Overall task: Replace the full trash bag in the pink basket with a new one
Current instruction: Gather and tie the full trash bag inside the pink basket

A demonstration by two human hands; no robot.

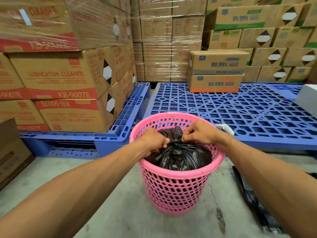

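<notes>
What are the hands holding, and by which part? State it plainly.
Both the left hand and the right hand pinch the black bag at its gathered neck, at the top, while it sits in the pink basket.

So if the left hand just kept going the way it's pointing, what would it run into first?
Probably the right hand: the left hand points across the knotted neck of the black trash bag, which both grip, though depth is hard to judge.

Both hands working the black trash bag [178, 155] sitting in the pink basket [178, 188]: left hand [155, 140] and right hand [199, 132] are pinching its gathered neck. Another black bag [253, 201] is lying on the concrete floor [120, 212], right of basket.
</notes>
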